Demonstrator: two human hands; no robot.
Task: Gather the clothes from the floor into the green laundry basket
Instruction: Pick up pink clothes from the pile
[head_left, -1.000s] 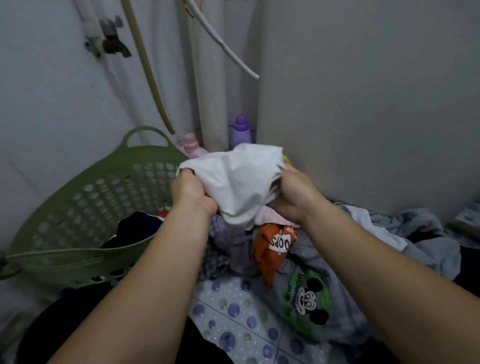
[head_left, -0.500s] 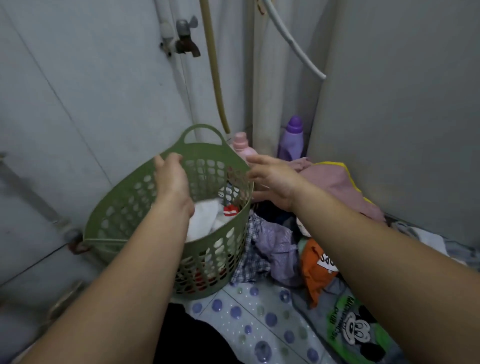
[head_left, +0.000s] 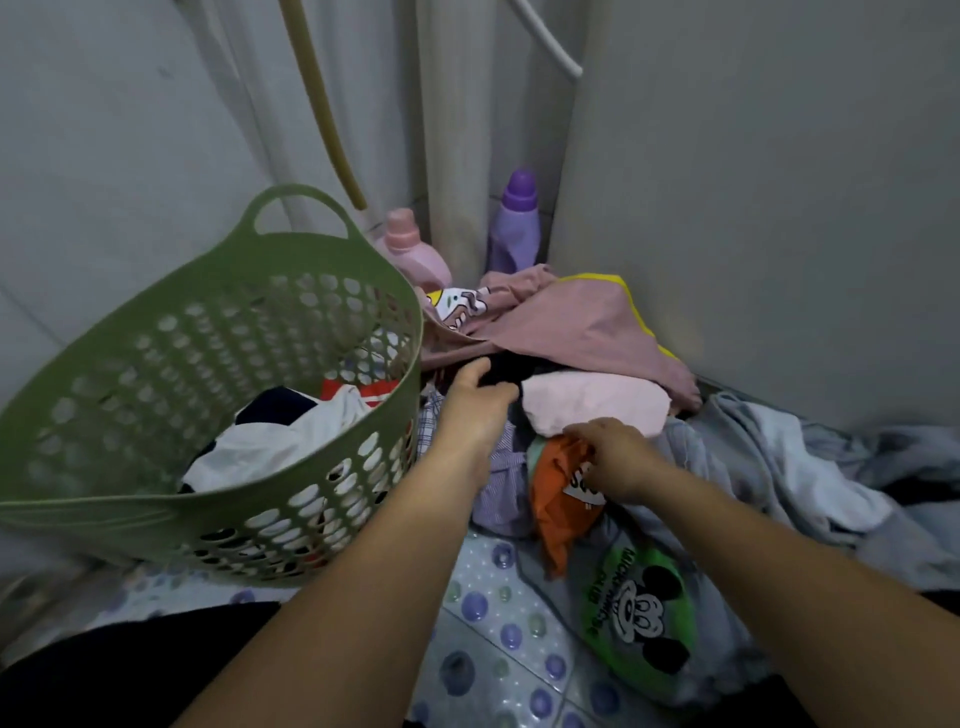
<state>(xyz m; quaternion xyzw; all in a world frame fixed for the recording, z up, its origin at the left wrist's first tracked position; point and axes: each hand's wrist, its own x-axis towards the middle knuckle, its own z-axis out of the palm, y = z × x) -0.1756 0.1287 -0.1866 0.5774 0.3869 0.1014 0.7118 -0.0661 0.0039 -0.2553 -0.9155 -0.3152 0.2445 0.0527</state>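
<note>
The green laundry basket (head_left: 156, 501) stands at the left, tilted, with a white cloth (head_left: 291, 441) and dark and red clothes inside. Just right of it a pile of clothes lies on the floor: a dusty pink garment (head_left: 571, 322), a pale pink piece (head_left: 597, 410), a black garment (head_left: 519, 370), an orange garment (head_left: 553, 499), a lilac checked piece (head_left: 498, 486) and a grey garment with a green cartoon-mouse print (head_left: 639, 613). My left hand (head_left: 475, 408) is closed on the black garment's edge. My right hand (head_left: 610, 460) pinches the orange garment.
A pink bottle (head_left: 410, 249) and a purple bottle (head_left: 514, 223) stand in the corner behind the pile. A yellowish hose (head_left: 322, 104) hangs down the wall. A grey wall (head_left: 779, 208) bounds the right side. More grey-blue cloth (head_left: 779, 457) spreads rightward over the dotted floor mat (head_left: 498, 639).
The white cloth that both hands held has gone into the basket. Both hands have moved right from the basket to the pile and closed on the black and orange garments.
</note>
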